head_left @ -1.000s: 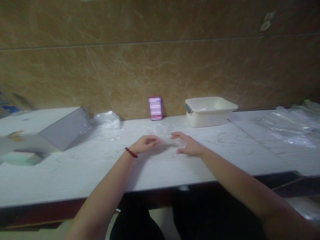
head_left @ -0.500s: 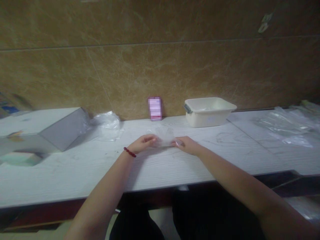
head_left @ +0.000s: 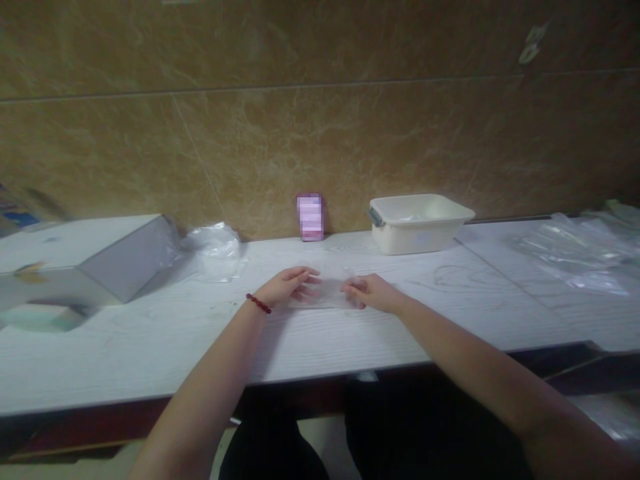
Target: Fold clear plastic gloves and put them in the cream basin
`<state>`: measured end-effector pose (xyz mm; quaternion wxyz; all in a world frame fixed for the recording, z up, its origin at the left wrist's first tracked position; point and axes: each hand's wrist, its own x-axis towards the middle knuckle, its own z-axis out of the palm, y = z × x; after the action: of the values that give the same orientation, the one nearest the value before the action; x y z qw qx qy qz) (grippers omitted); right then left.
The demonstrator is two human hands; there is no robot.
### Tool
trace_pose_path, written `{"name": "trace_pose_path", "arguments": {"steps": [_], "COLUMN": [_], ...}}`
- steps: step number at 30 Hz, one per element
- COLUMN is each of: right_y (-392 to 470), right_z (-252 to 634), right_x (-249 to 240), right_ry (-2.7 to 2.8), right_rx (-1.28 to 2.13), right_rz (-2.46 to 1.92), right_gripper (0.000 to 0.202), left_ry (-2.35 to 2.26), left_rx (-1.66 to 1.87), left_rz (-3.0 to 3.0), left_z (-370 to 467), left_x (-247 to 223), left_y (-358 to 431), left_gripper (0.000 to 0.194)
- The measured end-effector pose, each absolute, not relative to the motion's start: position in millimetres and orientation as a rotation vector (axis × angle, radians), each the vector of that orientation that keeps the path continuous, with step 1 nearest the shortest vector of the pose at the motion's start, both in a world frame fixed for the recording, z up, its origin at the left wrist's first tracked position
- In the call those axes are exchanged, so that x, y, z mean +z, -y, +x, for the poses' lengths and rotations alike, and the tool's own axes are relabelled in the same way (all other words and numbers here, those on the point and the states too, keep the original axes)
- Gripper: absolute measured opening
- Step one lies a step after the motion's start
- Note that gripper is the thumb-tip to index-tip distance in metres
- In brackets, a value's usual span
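Between my hands, low over the white tabletop, is a clear plastic bag (head_left: 329,291), so see-through that its outline is hard to follow. My right hand (head_left: 369,292) pinches the bag's right side between thumb and fingers. At the left side, my left hand (head_left: 295,285) has its fingers apart, reaching over or against the film; exactly where they touch it I cannot tell. A dark red beaded bracelet (head_left: 259,303) circles my left wrist.
A phone (head_left: 311,217) leans on the tiled wall behind my hands. Right of it stands a cream plastic bin (head_left: 415,235). Plastic bags (head_left: 575,247) lie far right. Crumpled clear plastic (head_left: 213,250), a white box (head_left: 90,253) and a pale green block (head_left: 45,318) are at left.
The bunched plastic between my hands now lies flatter and lower. My left fingers have spread apart from their pinch, while my right hand keeps its hold with little movement.
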<state>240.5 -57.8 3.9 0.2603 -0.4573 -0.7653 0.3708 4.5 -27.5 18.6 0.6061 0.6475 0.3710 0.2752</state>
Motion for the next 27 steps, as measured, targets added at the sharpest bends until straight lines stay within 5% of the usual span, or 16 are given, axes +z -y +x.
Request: {"name": "trace_pose_path", "arguments": {"steps": [10,16,27], "right_y": [48,44,39], "right_z": [241,243,244], "right_x": [-5,-9,-12], "right_ry": [1.966,1.925,1.808], "right_rx": [0.852,0.654,0.808], "right_rz": [-1.334,-1.469,-1.546], "right_gripper": [0.021,0.019,0.015], "left_ry": [-1.360,-1.250,-1.195], "left_rx": [0.783,0.813,0.799], "left_rz": [1.881,1.805,1.544], "left_z": [-1,3,0], "left_x": [0,0,12], "left_y": [6,7,13], "left_gripper": [0.034,0.035,0.029]}}
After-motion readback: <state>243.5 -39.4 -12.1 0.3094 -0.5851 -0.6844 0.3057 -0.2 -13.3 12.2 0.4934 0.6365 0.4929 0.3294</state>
